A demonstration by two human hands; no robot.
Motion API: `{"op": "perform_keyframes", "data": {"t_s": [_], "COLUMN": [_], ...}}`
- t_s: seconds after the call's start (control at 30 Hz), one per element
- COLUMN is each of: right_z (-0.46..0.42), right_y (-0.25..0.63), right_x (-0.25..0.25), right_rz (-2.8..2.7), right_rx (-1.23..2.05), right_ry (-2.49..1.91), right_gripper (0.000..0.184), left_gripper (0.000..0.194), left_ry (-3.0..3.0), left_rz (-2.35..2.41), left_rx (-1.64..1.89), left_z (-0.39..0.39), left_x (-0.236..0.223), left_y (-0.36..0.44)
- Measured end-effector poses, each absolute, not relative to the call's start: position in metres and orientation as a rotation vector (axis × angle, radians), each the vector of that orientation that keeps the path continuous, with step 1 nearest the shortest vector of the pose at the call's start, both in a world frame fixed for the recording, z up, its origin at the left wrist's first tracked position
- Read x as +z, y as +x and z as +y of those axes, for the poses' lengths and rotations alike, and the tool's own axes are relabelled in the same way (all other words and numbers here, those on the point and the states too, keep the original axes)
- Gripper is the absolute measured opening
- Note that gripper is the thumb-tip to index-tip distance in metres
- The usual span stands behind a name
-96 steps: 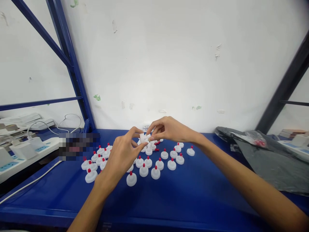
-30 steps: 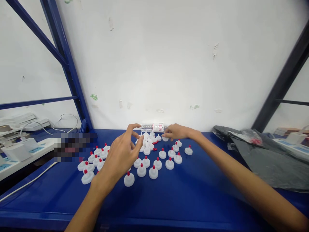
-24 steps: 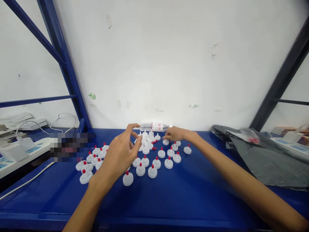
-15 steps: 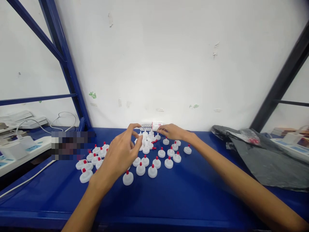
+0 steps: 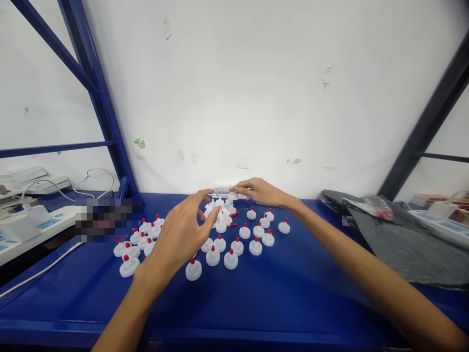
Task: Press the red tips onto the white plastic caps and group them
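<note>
Several white nozzle caps point(image 5: 220, 210) without red tips lie heaped at the back of the blue table. My left hand point(image 5: 183, 225) is held over the heap's left side, thumb and fingers apart, with nothing seen in it. At the heap's back right, my right hand point(image 5: 254, 189) pinches a white nozzle cap point(image 5: 233, 196) at its fingertips, partly hiding it. Small red tips point(image 5: 234, 215) are scattered at the heap's right side. Other white caps with red tips point(image 5: 230, 259) stand upright in front and to the right, and more red-tipped caps point(image 5: 129, 266) are grouped at the left.
A clear package point(image 5: 221, 190) lies against the wall behind the heap. Dark plastic bags point(image 5: 395, 244) cover the right side of the table point(image 5: 264, 303). Power strips point(image 5: 47, 227) and cables are at the far left, beside blue frame posts point(image 5: 106, 107).
My right hand has shifted slightly left and up, and a white nozzle cap from the heap's right side is now at its fingertips. My left hand has barely moved.
</note>
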State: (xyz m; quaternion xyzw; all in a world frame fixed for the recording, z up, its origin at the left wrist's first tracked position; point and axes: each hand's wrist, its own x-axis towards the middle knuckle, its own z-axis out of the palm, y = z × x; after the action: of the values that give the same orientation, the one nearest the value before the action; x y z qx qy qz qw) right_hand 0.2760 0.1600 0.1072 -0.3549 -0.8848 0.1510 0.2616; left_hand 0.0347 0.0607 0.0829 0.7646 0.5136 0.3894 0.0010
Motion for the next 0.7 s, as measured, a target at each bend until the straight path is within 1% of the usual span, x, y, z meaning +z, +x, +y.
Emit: {"op": "perform_keyframes", "data": {"t_s": [0.07, 0.1, 0.23, 0.33, 0.4, 0.5, 0.57, 0.7], "right_z": [0.138, 0.128, 0.099, 0.101, 0.111, 0.13, 0.142, 0.161], "right_y": [0.265, 0.259, 0.243, 0.244, 0.248, 0.253, 0.254, 0.254], "right_x": [0.124, 0.132, 0.147, 0.147, 0.142, 0.123, 0.107, 0.077], "right_rz": [-2.373, -2.388, -2.435, -2.394, -2.352, -2.37, -2.467, -2.699], "right_rx": [0.617, 0.695, 0.8, 0.848, 0.741, 0.301, 0.119, 0.241], "right_ry": [-0.787, -0.713, -0.602, -0.53, -0.587, -0.923, -1.131, -1.23], "right_gripper": [0.034, 0.035, 0.037, 0.035, 0.033, 0.024, 0.017, 0.012], "left_gripper": [0.056, 0.058, 0.044, 0.043, 0.044, 0.041, 0.039, 0.038], "left_ry": [2.383, 2.369, 2.324, 2.307, 2.31, 2.348, 2.379, 2.398], "left_rz": [1.612, 1.593, 1.489, 1.546, 1.608, 1.642, 1.63, 1.615], "left_rx": [1.236, 1.236, 1.325, 1.401, 1.419, 1.41, 1.38, 1.358], "left_z": [0.06, 0.06, 0.056, 0.055, 0.056, 0.058, 0.06, 0.061], "left_x": [0.083, 0.084, 0.088, 0.09, 0.089, 0.087, 0.086, 0.086], "left_y": [0.035, 0.035, 0.036, 0.036, 0.035, 0.034, 0.033, 0.033]}}
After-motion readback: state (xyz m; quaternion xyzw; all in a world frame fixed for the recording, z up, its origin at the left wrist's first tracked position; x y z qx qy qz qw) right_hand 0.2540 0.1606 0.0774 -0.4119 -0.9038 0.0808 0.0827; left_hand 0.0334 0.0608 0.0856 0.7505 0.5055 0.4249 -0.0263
